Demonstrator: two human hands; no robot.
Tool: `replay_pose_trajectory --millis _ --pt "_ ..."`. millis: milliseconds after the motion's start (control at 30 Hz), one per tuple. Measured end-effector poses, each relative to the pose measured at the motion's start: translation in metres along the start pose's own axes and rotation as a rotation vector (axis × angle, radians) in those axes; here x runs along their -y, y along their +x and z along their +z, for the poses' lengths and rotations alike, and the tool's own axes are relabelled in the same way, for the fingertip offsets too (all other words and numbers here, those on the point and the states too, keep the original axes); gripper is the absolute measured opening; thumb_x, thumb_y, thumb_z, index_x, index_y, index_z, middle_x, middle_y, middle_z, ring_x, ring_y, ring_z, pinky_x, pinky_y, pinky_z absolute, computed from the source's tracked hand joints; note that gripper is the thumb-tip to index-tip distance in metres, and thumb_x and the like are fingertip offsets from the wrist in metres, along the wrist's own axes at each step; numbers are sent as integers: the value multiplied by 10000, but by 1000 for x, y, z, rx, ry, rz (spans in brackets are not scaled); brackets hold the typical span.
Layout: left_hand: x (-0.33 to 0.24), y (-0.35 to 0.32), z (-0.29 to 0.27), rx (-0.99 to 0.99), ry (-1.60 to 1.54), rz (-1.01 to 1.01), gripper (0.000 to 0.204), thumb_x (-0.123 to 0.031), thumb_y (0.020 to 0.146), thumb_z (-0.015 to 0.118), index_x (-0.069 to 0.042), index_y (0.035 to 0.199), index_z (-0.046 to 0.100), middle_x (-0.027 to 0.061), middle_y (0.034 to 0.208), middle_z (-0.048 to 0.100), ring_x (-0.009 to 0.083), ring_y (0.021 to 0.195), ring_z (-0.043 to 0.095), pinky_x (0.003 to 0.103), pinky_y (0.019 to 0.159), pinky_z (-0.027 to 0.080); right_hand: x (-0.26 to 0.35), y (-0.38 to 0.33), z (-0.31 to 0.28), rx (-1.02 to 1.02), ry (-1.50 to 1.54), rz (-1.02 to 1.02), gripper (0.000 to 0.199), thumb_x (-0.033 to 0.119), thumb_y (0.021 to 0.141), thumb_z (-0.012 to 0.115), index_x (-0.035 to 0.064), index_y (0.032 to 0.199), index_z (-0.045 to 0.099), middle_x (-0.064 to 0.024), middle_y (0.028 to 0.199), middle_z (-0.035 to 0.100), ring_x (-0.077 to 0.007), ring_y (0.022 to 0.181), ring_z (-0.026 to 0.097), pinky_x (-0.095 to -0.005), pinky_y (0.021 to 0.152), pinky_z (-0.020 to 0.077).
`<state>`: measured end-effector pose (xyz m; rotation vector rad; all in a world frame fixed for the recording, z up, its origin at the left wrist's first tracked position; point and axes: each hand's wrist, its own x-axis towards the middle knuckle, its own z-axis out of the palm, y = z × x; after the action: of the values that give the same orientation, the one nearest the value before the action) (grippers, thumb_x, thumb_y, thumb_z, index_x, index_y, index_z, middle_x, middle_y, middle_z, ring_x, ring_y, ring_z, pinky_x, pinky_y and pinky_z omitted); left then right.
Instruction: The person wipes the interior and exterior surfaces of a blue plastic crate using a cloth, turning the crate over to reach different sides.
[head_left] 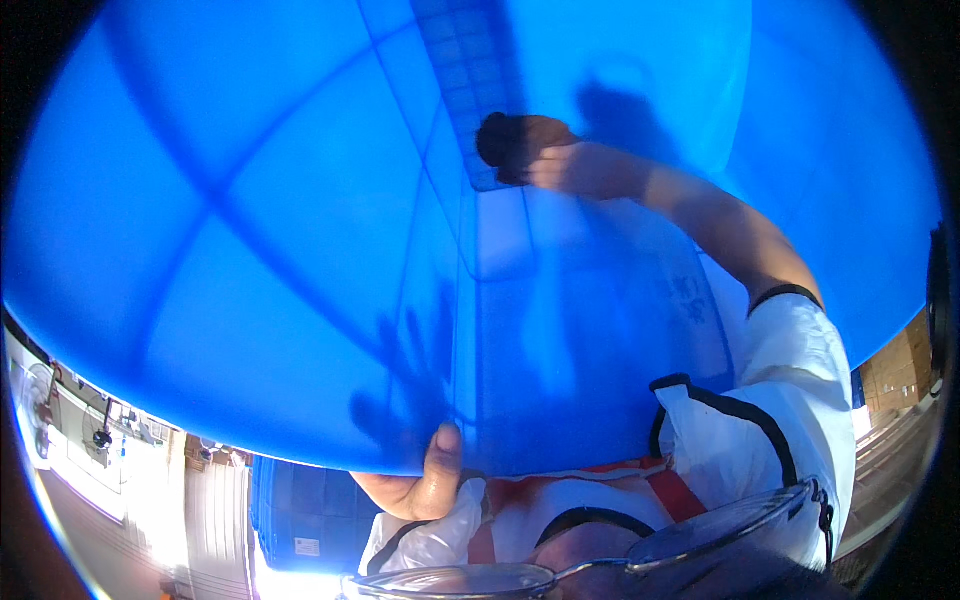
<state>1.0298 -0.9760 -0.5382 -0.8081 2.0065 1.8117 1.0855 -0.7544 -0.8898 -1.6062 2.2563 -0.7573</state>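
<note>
A big translucent blue plastic panel [300,200], crossed by darker ribs, fills nearly the whole view close to the camera. My left hand [425,480] grips its lower edge, thumb on the near side, while the fingers show as a shadow through the plastic. My right hand [530,150] reaches up on a bare forearm from a white sleeve with black trim [790,400]. It is closed on a ribbed grid strip [470,70] near the panel's top middle. What lies behind the panel is hidden.
A pair of glasses [600,565] and a white-and-orange garment [520,500] sit at the bottom edge. A blue crate with a white label [300,510] stands lower left. Wall fans [45,400] hang at far left, and a brick wall [895,370] is at far right.
</note>
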Motion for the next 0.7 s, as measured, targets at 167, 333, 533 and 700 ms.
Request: replay_pose_trajectory --millis 167,333,533,700 --pt "1 1 -6 55 -4 17 778 79 678 637 20 1351 252 229 1296 406 308 1180 417 449 1019 277 -12 62 45 -58 -134 -57 324 120 807 481 95 1116 575 -65 1222 522 -168 1153 469 -354 915 394" --pt "2 0 -2 29 5 14 780 77 673 639 19 1349 255 227 1297 405 311 1180 418 456 1019 274 2 44 97 -80 -286 77 363 125 798 473 86 1151 547 -56 1297 478 -160 1183 451 -361 924 376" --pt "3 -4 -1 -77 -38 27 762 95 650 634 24 1326 289 214 1261 437 293 1156 437 435 1017 277 5 48 21 196 3 101 349 179 780 471 96 1104 571 -44 1189 540 -172 1125 482 -379 977 354" --pt "4 -2 -3 -36 -57 35 710 90 629 648 31 1279 370 195 1176 514 277 1095 483 405 1003 294 -3 37 -34 394 9 54 392 155 797 466 69 1172 542 -61 1306 477 -173 1172 466 -327 920 372"
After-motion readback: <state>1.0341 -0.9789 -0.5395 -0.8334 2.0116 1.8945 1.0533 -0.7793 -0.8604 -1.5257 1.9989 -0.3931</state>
